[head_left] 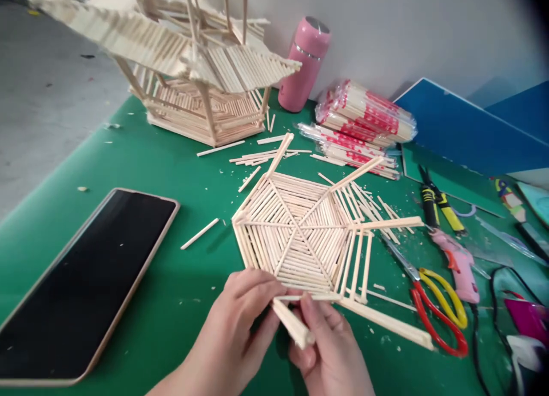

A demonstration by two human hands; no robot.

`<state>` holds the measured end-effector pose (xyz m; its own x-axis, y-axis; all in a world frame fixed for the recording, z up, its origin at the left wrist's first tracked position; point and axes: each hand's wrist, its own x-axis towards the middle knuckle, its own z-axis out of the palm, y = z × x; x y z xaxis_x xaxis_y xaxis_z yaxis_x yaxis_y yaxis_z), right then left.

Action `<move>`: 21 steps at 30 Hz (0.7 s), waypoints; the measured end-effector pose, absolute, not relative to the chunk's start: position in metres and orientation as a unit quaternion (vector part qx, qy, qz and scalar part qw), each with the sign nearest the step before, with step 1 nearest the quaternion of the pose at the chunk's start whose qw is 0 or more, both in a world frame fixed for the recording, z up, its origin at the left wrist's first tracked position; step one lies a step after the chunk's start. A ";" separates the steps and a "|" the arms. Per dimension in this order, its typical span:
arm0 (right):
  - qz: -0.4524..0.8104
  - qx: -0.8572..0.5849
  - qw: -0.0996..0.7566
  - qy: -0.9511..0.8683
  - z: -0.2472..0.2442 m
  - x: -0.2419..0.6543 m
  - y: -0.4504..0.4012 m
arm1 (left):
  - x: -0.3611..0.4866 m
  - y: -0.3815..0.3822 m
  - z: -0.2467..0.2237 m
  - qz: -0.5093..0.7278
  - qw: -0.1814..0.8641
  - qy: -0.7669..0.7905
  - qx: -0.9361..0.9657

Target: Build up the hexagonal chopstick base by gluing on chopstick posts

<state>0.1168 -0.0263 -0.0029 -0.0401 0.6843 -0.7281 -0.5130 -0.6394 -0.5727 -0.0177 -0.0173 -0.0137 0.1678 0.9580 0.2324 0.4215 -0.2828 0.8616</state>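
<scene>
A hexagonal panel of thin wooden sticks (295, 236), patterned like a spider web, lies on the green table, with stick posts reaching out from its corners. At its near edge, both hands pinch a short wooden stick (317, 297) placed across it. My left hand (242, 313) has closed fingers at the stick's left end, by the near corner post (295, 327). Thumb and fingers of my right hand (330, 342) hold the stick farther right, beside that same post. My fingers hide part of the joint, so whether the stick touches the post's side is unclear.
A stick pagoda model (206, 99) stands behind, near a pink bottle (305, 64) and bagged stick bundles (364, 119). Scissors (429, 304), pliers (440, 204) and a pink glue gun (458, 264) lie right. A phone (92, 279) lies left. Loose sticks (266, 156) are scattered behind the panel.
</scene>
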 end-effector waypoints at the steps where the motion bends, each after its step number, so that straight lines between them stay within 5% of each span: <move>1: 0.717 -0.558 0.411 -0.074 -0.003 0.117 -0.025 | -0.017 -0.018 -0.016 0.407 0.328 0.502 0.689; 21: 0.733 -0.567 0.374 -0.048 0.002 0.121 -0.024 | -0.022 -0.022 -0.017 0.361 0.346 0.530 0.685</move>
